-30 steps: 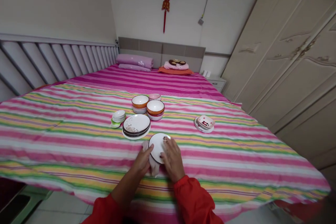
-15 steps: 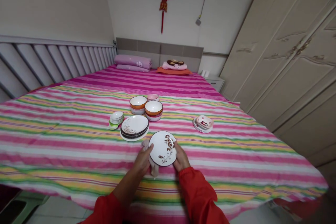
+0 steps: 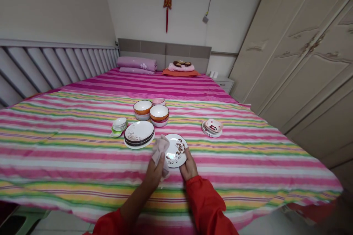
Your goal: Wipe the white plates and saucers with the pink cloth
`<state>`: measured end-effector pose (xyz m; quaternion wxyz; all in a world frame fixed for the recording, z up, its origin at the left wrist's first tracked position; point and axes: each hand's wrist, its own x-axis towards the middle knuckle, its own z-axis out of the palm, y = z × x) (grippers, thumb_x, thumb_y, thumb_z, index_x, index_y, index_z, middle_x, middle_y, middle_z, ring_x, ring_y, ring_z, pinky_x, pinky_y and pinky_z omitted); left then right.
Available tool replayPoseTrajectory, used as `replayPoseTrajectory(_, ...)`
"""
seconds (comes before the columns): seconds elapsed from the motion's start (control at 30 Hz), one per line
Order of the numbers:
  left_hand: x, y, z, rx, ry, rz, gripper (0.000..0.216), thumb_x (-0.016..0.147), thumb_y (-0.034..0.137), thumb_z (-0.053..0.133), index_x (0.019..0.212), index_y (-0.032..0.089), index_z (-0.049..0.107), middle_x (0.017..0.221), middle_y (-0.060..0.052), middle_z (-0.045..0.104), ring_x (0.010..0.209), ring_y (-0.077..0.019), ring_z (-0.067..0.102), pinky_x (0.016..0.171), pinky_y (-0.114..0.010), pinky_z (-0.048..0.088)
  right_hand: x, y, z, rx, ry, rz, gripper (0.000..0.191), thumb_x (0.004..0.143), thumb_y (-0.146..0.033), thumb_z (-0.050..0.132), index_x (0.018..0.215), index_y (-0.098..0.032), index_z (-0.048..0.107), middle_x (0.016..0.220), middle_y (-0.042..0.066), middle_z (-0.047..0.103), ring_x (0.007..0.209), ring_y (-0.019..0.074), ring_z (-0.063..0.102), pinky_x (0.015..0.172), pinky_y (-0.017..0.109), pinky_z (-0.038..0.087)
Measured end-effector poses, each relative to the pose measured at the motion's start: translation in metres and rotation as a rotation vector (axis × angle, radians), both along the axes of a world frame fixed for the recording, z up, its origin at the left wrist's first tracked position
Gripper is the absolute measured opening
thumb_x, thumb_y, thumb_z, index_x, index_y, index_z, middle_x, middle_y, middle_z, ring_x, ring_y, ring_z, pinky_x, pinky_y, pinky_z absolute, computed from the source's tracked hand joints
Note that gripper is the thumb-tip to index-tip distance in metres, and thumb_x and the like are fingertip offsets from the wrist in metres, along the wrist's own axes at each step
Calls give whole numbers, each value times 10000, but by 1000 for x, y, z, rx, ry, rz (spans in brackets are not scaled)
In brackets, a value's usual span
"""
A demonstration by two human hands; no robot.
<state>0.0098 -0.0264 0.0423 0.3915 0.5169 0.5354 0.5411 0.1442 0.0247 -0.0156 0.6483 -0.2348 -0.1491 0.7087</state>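
A round white plate (image 3: 173, 151) with a brown flower pattern and dark rim is held above the bed, its face tilted toward me. My right hand (image 3: 189, 166) grips its right edge, thumb on the face and fingers beneath. My left hand (image 3: 156, 170) is closed on a pale pink cloth (image 3: 160, 147), which lies at the plate's left edge and partly covers it. Just beyond the cloth rests a stack of oval plates (image 3: 139, 132), white with dark rims and a similar flower pattern.
Stacked bowls (image 3: 159, 114) stand behind the plates, and small white dishes (image 3: 120, 124) sit on a green one to their left. Further right is a pile of small plates (image 3: 211, 127). A striped sheet (image 3: 248, 161) covers the bed; a wardrobe (image 3: 306, 51) borders the right side.
My left hand has brought the cloth from behind the plate up over its left edge. The plate has shifted slightly right and away from me, still in my right hand.
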Motion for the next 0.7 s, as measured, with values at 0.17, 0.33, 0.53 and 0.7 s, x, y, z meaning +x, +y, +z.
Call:
replayPoseTrajectory(0.17, 19, 9, -21, 176, 735, -299, 438, 857, 290, 469, 1281, 184, 497, 1353, -104, 500, 1325, -296, 324, 1114, -532, 105, 2, -2, 0, -20, 36, 25, 364, 815, -383, 618, 1092, -146, 627, 1070, 74, 703, 1025, 190, 644, 959, 338, 476)
replayPoseTrajectory(0.33, 20, 10, -32, 186, 1178, -428, 513, 837, 256, 495, 1344, 258, 420, 1340, -82, 505, 1267, -281, 390, 1092, -556, 135, 5, -4, -1, -65, 67, 113, 374, 834, -395, 590, 1098, -132, 623, 1035, 89, 711, 952, 206, 672, 887, 360, 519)
replayPoseTrajectory(0.53, 23, 19, -24, 251, 1209, -466, 465, 866, 320, 470, 1329, 309, 432, 1349, -38, 511, 1218, -257, 441, 1095, -575, 90, 5, -3, -2, -68, 85, 132, 344, 849, -416, 561, 1004, -129, 668, 931, 76, 733, 929, 179, 674, 884, 307, 515)
replayPoseTrajectory(0.7, 25, 41, -19, 272, 1269, -319, 458, 838, 271, 506, 1292, 315, 472, 1338, -23, 530, 1192, -262, 473, 1096, -600, -35, 2, -1, -3, -6, 97, 68, 297, 845, -364, 571, 1027, -148, 663, 1012, 64, 720, 1001, 180, 650, 967, 344, 465)
